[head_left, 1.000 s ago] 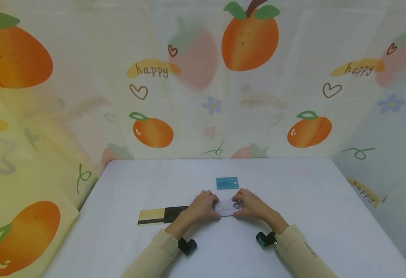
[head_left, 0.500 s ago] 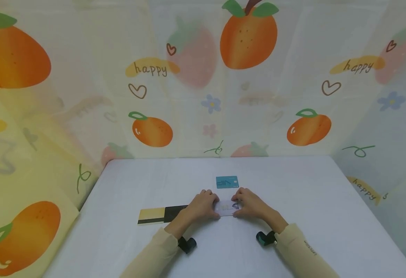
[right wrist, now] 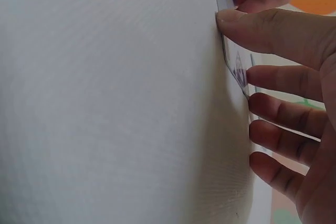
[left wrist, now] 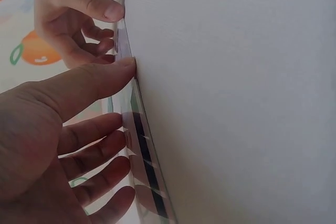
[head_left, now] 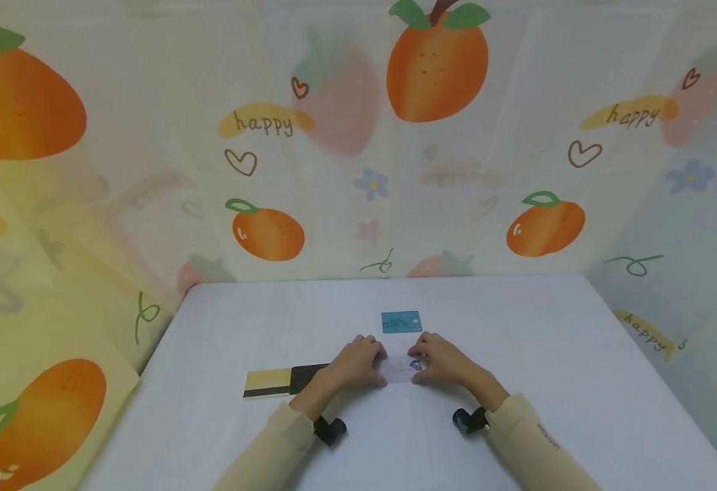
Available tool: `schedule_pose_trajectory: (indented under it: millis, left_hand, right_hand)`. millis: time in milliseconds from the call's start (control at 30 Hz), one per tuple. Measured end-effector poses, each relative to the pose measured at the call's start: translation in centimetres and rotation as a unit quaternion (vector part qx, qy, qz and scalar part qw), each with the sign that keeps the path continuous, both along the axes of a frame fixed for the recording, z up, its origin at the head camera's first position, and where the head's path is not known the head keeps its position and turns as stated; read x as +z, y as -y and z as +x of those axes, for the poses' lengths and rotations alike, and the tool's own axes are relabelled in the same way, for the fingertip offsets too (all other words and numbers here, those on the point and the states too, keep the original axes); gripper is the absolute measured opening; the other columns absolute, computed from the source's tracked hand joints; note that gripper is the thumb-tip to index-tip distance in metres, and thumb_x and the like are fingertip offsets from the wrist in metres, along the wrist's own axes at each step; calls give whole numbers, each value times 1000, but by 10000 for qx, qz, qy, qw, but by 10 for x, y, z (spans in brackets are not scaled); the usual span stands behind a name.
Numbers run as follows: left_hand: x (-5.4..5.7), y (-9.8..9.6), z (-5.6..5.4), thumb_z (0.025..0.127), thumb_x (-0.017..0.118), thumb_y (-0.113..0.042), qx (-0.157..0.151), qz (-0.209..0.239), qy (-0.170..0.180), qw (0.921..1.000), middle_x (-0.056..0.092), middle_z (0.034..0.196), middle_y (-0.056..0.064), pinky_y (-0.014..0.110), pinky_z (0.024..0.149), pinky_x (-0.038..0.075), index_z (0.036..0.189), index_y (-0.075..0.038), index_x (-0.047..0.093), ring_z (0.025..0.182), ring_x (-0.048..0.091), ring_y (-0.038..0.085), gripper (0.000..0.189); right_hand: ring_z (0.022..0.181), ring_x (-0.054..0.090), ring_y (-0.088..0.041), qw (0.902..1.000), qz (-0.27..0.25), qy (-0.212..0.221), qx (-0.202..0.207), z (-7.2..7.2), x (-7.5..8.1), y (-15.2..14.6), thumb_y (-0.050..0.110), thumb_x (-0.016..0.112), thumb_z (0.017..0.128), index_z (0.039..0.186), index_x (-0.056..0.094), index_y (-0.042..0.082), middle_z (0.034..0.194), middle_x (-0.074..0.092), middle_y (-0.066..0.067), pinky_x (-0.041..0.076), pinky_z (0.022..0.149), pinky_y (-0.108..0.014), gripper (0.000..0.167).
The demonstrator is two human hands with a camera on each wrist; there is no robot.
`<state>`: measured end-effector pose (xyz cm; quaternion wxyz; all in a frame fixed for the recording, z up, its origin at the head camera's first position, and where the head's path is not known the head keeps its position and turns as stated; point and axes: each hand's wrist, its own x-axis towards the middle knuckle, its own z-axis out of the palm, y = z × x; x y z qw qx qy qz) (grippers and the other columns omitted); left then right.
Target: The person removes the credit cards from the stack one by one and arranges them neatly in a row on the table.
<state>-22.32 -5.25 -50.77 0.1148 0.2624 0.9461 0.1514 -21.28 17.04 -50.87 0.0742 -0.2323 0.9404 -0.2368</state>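
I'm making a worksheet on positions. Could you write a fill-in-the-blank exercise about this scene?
Of the left hand and right hand, ____ (neither/both) grip the pale card.
In the head view, the teal card lies on its ____ (near/far) side.
The gold card lies on its ____ (left/right).

Missing words: both; far; left.

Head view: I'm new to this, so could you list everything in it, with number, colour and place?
teal card: 1, teal, beyond the hands
pale card: 1, whitish, between the hands
black card: 1, black, partly hidden by the left arm
gold card: 1, gold with dark stripe, left of the black card
table: 1, white, under the cards
backdrop: count unclear, pale with orange fruit prints, behind and beside the table
wrist cameras: 2, black, one per wrist
sleeves: 2, beige, on the arms
left hand, right hand: 2, bare, gripping the pale card's ends
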Motion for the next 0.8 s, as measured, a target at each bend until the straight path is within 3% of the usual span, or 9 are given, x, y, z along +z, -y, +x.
schedule_pose_trajectory:
  millis: [367,700,800]
  left_hand:
    - [-5,0,1,76,82,-36,53,129,31,9999,62,108,-2,29,82,44,117,-14,66,93,46,13,49]
    - [-2,1,1,78,77,-39,-54,-33,-49,10000,58,108,-1,31,85,43,121,-15,61,95,45,14,52]
    - [-1,3,0,80,75,-41,-4,125,116,9999,59,109,-1,32,86,44,121,-14,61,96,45,13,51]
  right_hand:
    - [90,47,-11,9999,80,-114,2,2,-5,0,27,84,73,109,71,11,103,60,3,45,80,-29,41]
    - [89,45,-10,9998,101,-17,-165,2,-5,1,26,84,74,112,70,10,100,57,4,44,79,-28,43]
    - [86,45,-10,9996,-83,69,-253,1,-5,0,26,83,75,112,69,9,98,56,3,42,76,-26,44]
